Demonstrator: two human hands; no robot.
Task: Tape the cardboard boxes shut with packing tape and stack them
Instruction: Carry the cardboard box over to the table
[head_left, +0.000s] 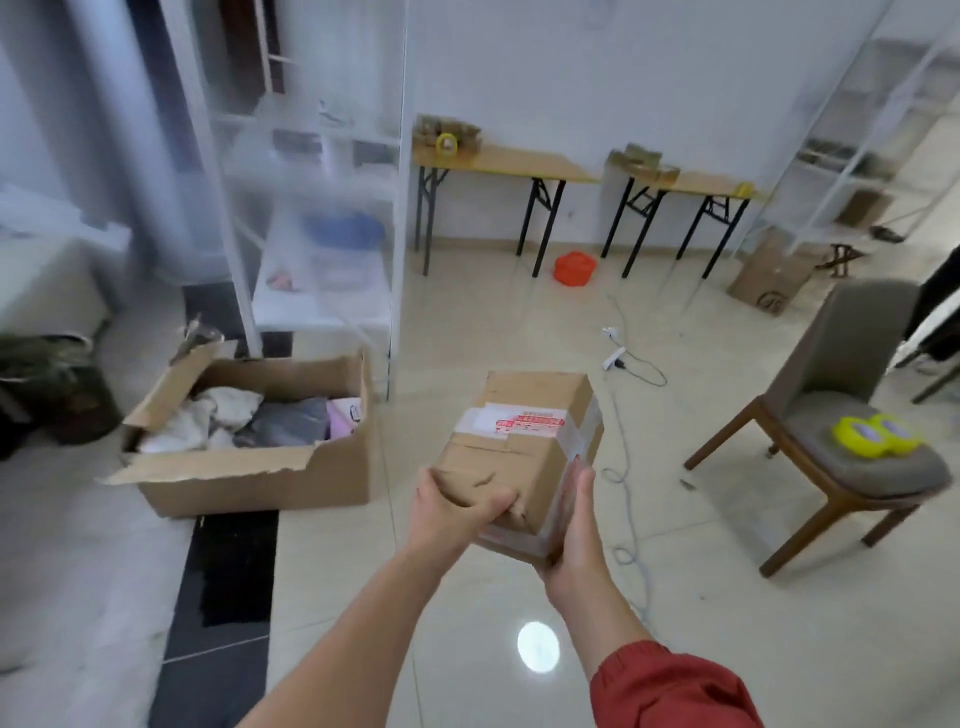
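I hold a small cardboard box (524, 431) in the air over the tiled floor, its top sealed with clear tape and a red-printed label. My left hand (457, 512) grips its near left edge, fingers curled over the top. Along the box's right side and under its near corner lies my right hand (574, 525), fingers straight against the cardboard. Two yellow rolls of packing tape (878, 434) lie on the seat of a grey chair (852, 395) to the right.
A large open cardboard box (249, 467) with cloth and bags inside sits on the floor at left. Two folding tables (514, 161) with small boxes stand by the far wall. A red object (574, 267), a power strip with cable (615, 358) and another box (774, 275) lie on the floor.
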